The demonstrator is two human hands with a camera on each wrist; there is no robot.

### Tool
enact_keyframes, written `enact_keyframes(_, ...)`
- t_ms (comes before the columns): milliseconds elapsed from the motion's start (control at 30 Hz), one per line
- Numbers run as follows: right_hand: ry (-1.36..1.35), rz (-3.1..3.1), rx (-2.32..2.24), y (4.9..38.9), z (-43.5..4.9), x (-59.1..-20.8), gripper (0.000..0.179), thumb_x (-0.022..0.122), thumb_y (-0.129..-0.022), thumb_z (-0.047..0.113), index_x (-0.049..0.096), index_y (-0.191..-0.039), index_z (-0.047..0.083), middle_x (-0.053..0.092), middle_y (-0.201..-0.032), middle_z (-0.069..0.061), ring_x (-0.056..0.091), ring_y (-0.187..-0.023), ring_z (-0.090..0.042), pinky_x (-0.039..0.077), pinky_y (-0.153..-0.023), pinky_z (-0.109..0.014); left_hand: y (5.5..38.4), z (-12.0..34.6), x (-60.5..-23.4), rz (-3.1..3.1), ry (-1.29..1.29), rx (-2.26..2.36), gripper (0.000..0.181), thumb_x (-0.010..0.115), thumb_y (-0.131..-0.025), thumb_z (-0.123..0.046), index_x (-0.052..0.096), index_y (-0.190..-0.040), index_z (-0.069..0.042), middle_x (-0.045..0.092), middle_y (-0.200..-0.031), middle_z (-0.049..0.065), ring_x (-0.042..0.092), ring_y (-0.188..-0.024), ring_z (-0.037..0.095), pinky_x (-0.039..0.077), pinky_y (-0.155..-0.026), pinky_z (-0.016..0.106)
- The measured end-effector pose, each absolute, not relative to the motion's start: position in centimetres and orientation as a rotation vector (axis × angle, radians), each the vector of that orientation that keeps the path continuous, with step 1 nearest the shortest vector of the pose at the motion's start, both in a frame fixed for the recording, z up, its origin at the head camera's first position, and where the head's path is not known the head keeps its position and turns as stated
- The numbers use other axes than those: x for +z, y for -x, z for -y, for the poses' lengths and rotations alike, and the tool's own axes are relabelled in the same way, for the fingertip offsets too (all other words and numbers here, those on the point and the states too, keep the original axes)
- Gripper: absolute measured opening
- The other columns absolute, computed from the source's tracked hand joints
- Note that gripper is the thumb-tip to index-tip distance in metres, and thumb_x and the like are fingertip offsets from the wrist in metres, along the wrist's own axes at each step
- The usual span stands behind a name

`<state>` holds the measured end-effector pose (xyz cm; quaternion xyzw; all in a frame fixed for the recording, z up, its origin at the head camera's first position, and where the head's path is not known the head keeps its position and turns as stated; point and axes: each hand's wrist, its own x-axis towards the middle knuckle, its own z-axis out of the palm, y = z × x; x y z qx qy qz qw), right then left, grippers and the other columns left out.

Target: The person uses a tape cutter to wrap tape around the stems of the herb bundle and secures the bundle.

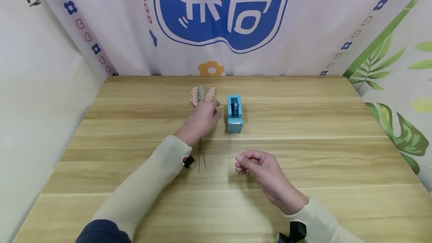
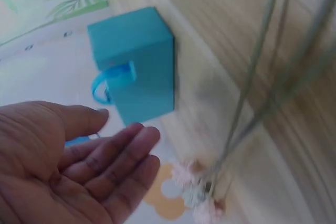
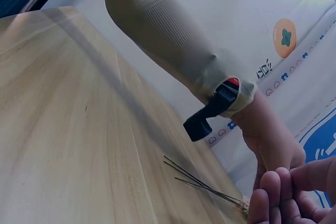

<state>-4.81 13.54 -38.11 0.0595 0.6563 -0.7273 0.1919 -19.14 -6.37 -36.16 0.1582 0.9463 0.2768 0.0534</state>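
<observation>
My left hand (image 1: 200, 120) is over several artificial leaf-like sprigs (image 1: 210, 93), pink and grey-green, lying together on the table. Their thin stems (image 1: 199, 158) run out toward me below the wrist. In the left wrist view, that hand's palm shows with fingers slightly bent and nothing in them. Just right of it stands a blue tape dispenser (image 1: 234, 125), its side (image 2: 144, 72) facing the left palm. Nearer to me, my right hand (image 1: 259, 170) is raised above the table, fingers curled and thumb tip against the index finger; no thing shows between them.
The wooden table (image 1: 135, 123) ends at a white curtain (image 1: 121, 40) with a blue printed sign. Side cloths stand left and right, the right one printed with leaves (image 1: 405, 130). Each wrist wears a black camera (image 1: 297, 231).
</observation>
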Motion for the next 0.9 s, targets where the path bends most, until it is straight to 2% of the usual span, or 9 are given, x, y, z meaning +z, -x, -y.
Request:
enact_keyframes(33,-0.165,-1.843,-2.041,4.8,-13.6,-38.1,0.012,0.064,-0.101,0.003,0.068,-0.106,-0.007,0.076,-0.087,0.002,0.072,-0.082,-0.008,0.060,-0.080,-0.023,19.0,6.8,-35.9,-2.885,-0.429,0.828,0.031,0.057,-0.108,-0.016,0.066,-0.132,0.001,0.074,-0.105,0.015,0.054,-0.065,0.016,0.049,-0.064,0.029)
enact_keyframes(100,-0.161,-1.847,-2.040,4.8,-13.6,-38.1,0.011,0.064,-0.101,0.003,0.068,-0.105,-0.005,0.076,-0.088,0.001,0.072,-0.082,-0.008,0.060,-0.081,-0.023,18.7,7.6,-35.5,-2.880,-0.333,0.790,0.027,0.056,-0.108,-0.017,0.068,-0.124,0.001,0.070,-0.095,0.013,0.052,-0.062,0.016,0.047,-0.060,0.029)
enact_keyframes(167,-0.156,-1.850,-2.038,4.8,-13.7,-38.1,0.012,0.064,-0.101,0.004,0.068,-0.106,-0.006,0.076,-0.088,0.001,0.072,-0.082,-0.008,0.060,-0.081,-0.023,18.6,8.3,-35.3,-2.850,-0.260,0.736,0.021,0.055,-0.107,-0.016,0.068,-0.099,-0.002,0.059,-0.076,0.007,0.047,-0.057,0.015,0.042,-0.054,0.028)
enact_keyframes(267,-0.158,-1.846,-2.038,4.9,-13.8,-38.1,0.014,0.064,-0.101,0.004,0.068,-0.107,-0.008,0.077,-0.089,0.001,0.072,-0.083,-0.008,0.061,-0.082,-0.023,18.4,9.2,-35.3,-2.795,-0.197,0.672,0.037,0.055,-0.106,-0.014,0.050,-0.069,-0.011,0.040,-0.059,0.000,0.039,-0.051,0.013,0.035,-0.049,0.027)
enact_keyframes(367,-0.159,-1.836,-2.042,4.9,-13.9,-38.3,0.016,0.064,-0.101,0.004,0.067,-0.108,-0.010,0.077,-0.088,0.002,0.072,-0.082,-0.008,0.061,-0.082,-0.023,18.3,9.5,-35.6,-2.774,-0.197,0.591,0.050,0.060,-0.104,-0.016,0.041,-0.058,-0.016,0.032,-0.053,-0.005,0.035,-0.047,0.011,0.033,-0.047,0.025)
enact_keyframes(533,-0.160,-1.832,-2.045,4.9,-13.9,-38.5,0.017,0.064,-0.101,0.005,0.067,-0.109,-0.011,0.077,-0.088,0.002,0.072,-0.082,-0.008,0.060,-0.081,-0.023,18.1,9.6,-36.3,-2.763,-0.205,0.524,0.046,0.065,-0.098,-0.012,0.041,-0.058,-0.015,0.034,-0.054,-0.004,0.037,-0.048,0.011,0.035,-0.047,0.025)
enact_keyframes(733,-0.164,-1.828,-2.048,4.8,-13.8,-38.5,0.016,0.065,-0.101,0.005,0.067,-0.108,-0.010,0.077,-0.088,0.001,0.072,-0.082,-0.008,0.060,-0.081,-0.023,18.2,9.7,-37.1,-2.752,-0.192,0.541,0.033,0.062,-0.090,-0.002,0.045,-0.064,-0.014,0.042,-0.061,0.000,0.041,-0.052,0.014,0.036,-0.047,0.025)
enact_keyframes(900,-0.164,-1.832,-2.046,4.9,-13.9,-38.6,0.016,0.065,-0.101,0.006,0.068,-0.107,-0.009,0.077,-0.088,0.001,0.072,-0.082,-0.008,0.060,-0.081,-0.023,18.6,9.5,-37.3,-2.725,-0.155,0.538,0.028,0.063,-0.089,-0.002,0.048,-0.067,-0.013,0.047,-0.066,0.003,0.045,-0.055,0.016,0.039,-0.049,0.026)
